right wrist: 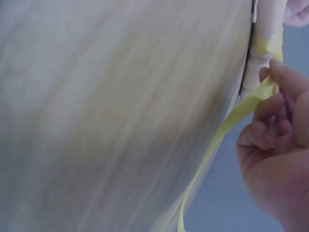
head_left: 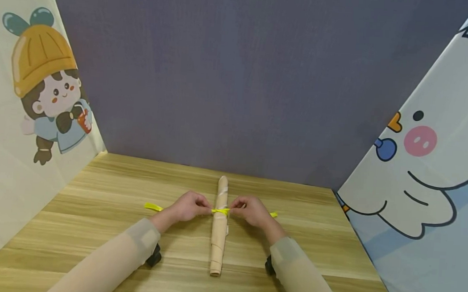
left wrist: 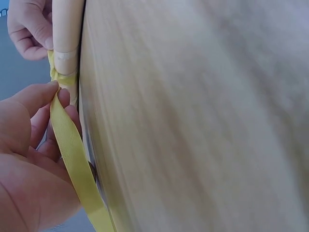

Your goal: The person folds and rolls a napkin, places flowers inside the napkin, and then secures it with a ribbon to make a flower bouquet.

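A beige rolled-up sheet (head_left: 218,239) lies lengthwise on the table, its material too small to tell. Around its middle runs a yellow ribbon (head_left: 220,211), crossed over on top. My left hand (head_left: 188,205) pinches one length of the ribbon between thumb and fingertips, close beside the roll. On the other side my right hand (head_left: 251,211) pinches the opposite length. In the left wrist view the ribbon (left wrist: 72,145) trails down past the palm. A loose tail of ribbon (right wrist: 217,137) hangs from the fingers in the right wrist view.
The wood-grain table (head_left: 93,209) spreads to both sides of the roll. A dark grey panel (head_left: 230,74) rises at its back edge. Cartoon-printed panels stand at the left (head_left: 2,127) and right (head_left: 448,186). Dark devices (head_left: 155,256) sit under both wrists.
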Motion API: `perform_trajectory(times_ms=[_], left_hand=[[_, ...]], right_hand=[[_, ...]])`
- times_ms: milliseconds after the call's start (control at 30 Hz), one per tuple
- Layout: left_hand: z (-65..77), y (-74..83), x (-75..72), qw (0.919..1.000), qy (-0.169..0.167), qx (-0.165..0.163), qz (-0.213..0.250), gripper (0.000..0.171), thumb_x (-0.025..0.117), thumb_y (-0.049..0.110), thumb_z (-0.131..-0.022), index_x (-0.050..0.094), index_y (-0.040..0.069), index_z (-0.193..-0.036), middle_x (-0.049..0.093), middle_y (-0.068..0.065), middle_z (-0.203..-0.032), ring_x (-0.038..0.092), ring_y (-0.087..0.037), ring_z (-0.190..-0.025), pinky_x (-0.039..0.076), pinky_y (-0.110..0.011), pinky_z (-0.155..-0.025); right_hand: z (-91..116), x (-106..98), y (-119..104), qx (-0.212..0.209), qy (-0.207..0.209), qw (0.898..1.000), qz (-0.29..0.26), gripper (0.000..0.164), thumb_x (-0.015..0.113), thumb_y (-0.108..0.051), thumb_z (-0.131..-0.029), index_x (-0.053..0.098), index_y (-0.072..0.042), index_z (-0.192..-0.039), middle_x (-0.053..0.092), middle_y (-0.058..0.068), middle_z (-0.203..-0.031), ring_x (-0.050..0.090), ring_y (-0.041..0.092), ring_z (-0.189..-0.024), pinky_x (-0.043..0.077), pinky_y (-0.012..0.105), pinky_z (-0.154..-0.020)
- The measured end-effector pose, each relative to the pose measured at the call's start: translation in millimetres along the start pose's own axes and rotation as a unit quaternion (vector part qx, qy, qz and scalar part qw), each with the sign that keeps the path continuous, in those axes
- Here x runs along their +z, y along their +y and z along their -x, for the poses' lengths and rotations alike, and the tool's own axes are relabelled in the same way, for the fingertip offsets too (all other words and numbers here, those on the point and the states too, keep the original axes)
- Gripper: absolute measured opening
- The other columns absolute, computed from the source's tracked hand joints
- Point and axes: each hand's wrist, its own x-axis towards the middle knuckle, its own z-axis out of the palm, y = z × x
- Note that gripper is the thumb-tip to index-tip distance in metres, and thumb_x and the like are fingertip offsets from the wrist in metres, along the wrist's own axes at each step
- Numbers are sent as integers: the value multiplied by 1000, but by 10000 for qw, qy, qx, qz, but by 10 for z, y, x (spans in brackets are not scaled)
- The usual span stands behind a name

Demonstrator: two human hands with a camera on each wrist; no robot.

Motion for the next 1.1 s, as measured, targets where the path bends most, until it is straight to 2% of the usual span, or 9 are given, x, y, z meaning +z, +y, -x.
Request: perform_trajectory(times_ms=[233, 400, 733, 967, 1100], left_hand=[[29, 1, -10, 10000, -77, -15, -15, 7, 82, 13, -98, 84, 7, -97, 82, -2, -95, 64, -8, -85, 54, -29, -81], [39, -23, -27, 9997, -139, 43, -217, 7, 84, 15, -97, 85, 8, -97, 82, -1, -96, 65, -8, -88, 56, -30, -84], [62, -37, -89, 9989, -303, -336, -93, 6, 84, 15, -96, 85, 9, -97, 82, 1, -93, 66, -10, -86, 55, -29, -79], [77, 0, -112, 9988, -377, -221, -239, 6, 84, 12, -95, 85, 6, -96, 83, -2, -92, 66, -10, -83, 55, -27, -76], [88, 0, -130, 9985, -397, -279, -253, 5, 85, 12, -94, 86, 7, -95, 83, -2, -94, 67, -10, -86, 56, -28, -78]], right_hand=[[9, -13, 38, -35, 9, 9999, 123, 5, 80, -20, -101, 80, -15, -99, 74, -3, -94, 62, 12, -83, 51, 30, -73], [12, -24, 55, -49, 20, 9997, 244, 6, 79, -18, -102, 79, -15, -97, 74, -3, -94, 61, 12, -83, 49, 29, -71], [10, -55, 57, 109, 180, 9960, 871, 5, 81, -17, -99, 80, -15, -95, 74, -4, -91, 62, 10, -84, 53, 34, -80], [-7, -64, 58, 199, 191, 9927, 1175, 6, 83, -19, -98, 80, -19, -93, 75, -6, -89, 63, 9, -83, 55, 36, -83], [-16, -69, 58, 227, 172, 9915, 1270, 5, 83, -20, -98, 80, -19, -94, 75, -7, -89, 63, 10, -83, 56, 37, -83]])
